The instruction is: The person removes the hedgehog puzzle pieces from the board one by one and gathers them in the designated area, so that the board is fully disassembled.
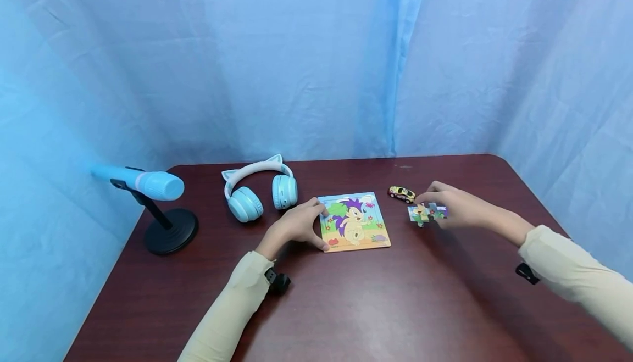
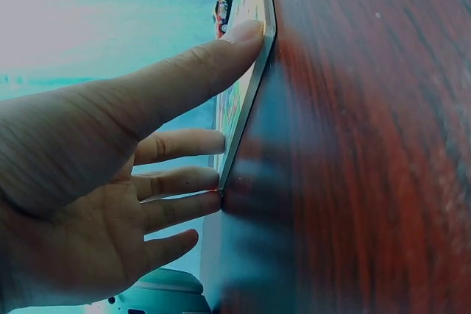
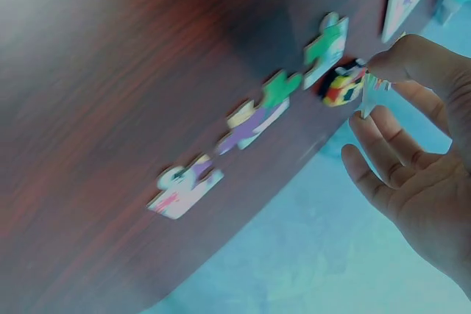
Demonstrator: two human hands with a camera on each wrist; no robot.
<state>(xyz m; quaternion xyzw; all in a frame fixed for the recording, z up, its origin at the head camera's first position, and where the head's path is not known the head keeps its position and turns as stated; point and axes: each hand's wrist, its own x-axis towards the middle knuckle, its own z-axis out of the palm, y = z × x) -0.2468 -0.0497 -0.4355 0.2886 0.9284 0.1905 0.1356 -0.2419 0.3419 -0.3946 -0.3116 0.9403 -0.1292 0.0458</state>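
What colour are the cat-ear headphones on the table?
Light blue cat-ear headphones with a white headband; the head view shows them best.

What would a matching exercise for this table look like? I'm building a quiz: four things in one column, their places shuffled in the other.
1. microphone
2. headphones
3. toy car
4. puzzle board

a. against the left hand's fingertips
b. on a black stand at the table's left edge
c. just beyond the right hand
d. between microphone and puzzle board

Pairs: 1-b, 2-d, 3-c, 4-a
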